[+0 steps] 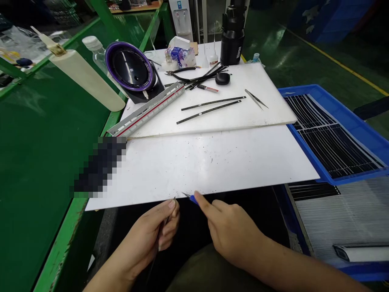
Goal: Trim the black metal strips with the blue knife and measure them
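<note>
My left hand (159,227) is closed in a pinch at the table's front edge, on a thin dark strip (166,221). Most of that strip is hidden by the fingers. Facing it, my right hand (229,227) grips a small blue-handled knife (193,199), its index finger stretched along the handle. The fine blade points left, a little apart from the left fingertips. Farther off, two narrow black strips (209,111) lie on a thick white foam board (243,115), with metal tweezers (257,98) to their right.
Cutting pliers (184,73), several black strips, a red-handled tool (208,88) and a black case (223,78) lie farther back. A purple-rimmed black device (130,67), a grey rail (148,110) and a black bottle (232,38) border the board. Blue trays (325,97) of strips stand right.
</note>
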Demonstrator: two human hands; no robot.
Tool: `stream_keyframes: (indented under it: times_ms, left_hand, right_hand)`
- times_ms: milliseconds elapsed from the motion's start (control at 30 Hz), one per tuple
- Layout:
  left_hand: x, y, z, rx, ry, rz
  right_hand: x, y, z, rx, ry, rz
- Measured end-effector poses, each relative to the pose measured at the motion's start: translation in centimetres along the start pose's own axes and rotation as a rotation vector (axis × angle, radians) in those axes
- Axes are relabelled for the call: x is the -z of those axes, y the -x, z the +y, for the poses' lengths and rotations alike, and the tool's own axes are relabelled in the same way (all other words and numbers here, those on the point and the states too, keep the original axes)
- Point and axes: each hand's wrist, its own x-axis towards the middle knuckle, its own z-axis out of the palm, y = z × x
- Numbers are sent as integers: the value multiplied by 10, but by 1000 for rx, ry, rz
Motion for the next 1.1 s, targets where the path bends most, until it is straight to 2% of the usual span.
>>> stream_keyframes:
  times_ms: [67, 133, 267, 333, 400, 533, 633, 700, 767, 800, 867, 933, 1033, 1100]
  left_hand:
    - [-7, 9, 4, -56, -30, 25]
    - [-13, 16, 9, -97, -53, 17]
    - [-22, 20, 20, -134, -19, -20]
    - [-25, 17, 25, -138, 33, -37]
    - [-28, 14, 28, -125, 85, -69]
    - [-32, 8, 29, -85, 161, -127]
    - [-33, 7, 27, -79, 194, -150]
    - [-35, 7, 27, -91, 186, -169]
    - [-39, 7, 28, -105, 152, -198]
    - [-42, 7, 28, -106, 127, -221]
    - [-48, 6, 28, -105, 89, -270]
    - [-57, 5, 26, -111, 86, -308]
    - [-66, 7, 27, -144, 33, -363]
    - [-65, 10, 33, -201, -217, -401]
  right_hand:
    - [11, -2, 10, 2, -125, 144]
    - [24, -6, 23, 17, -159, 309]
    - [36, -23, 55, 99, -2, 534]
    - [35, -33, 69, 91, 116, 562]
    - [32, -41, 78, 64, 200, 534]
    - [28, -51, 86, 49, 223, 481]
    - [33, -50, 82, 34, 216, 520]
    - [39, -45, 71, 43, 178, 608]
    - [46, -38, 53, 81, -5, 680]
    - [49, -35, 43, 104, -169, 661]
    - [54, -30, 24, 122, -533, 474]
    - [56, -27, 10, 100, -788, 301]
    - [57, -25, 5, 61, -972, 245]
    - [57, -21, 12, 43, -1027, 242]
